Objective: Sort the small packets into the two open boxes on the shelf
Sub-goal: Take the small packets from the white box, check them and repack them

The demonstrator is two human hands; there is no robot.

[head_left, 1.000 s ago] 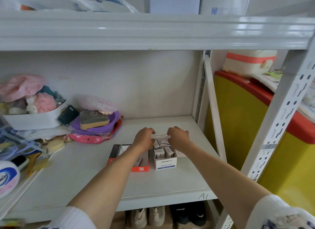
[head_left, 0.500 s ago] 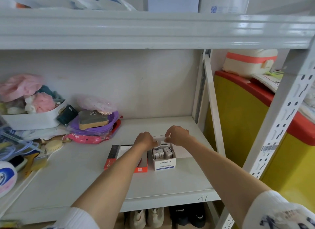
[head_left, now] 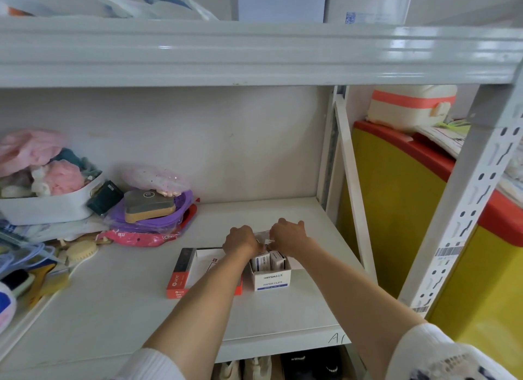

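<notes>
A white paper-clip box [head_left: 271,279] stands open on the shelf board [head_left: 119,300], with small white packets [head_left: 261,262] upright inside. To its left lies a flat red-and-black open box [head_left: 181,277] with a white inside; my left forearm crosses it. My left hand [head_left: 240,239] and my right hand [head_left: 288,235] hover close together over the back of the white box, fingers curled. Both pinch a thin, pale, see-through sheet [head_left: 262,234] between them. I cannot tell whether it is a wrapper or a flap.
At the left are a white basin [head_left: 51,209] of pink things, a purple pile [head_left: 152,218] and a brush [head_left: 82,250]. The upper shelf beam [head_left: 254,54] hangs overhead. A perforated upright [head_left: 464,209] and a yellow-and-red bin [head_left: 396,209] stand to the right. Shoes [head_left: 254,368] sit below.
My hands have drawn closer together and come slightly lower, toward me, over the back of the white box. The boxes have not moved.
</notes>
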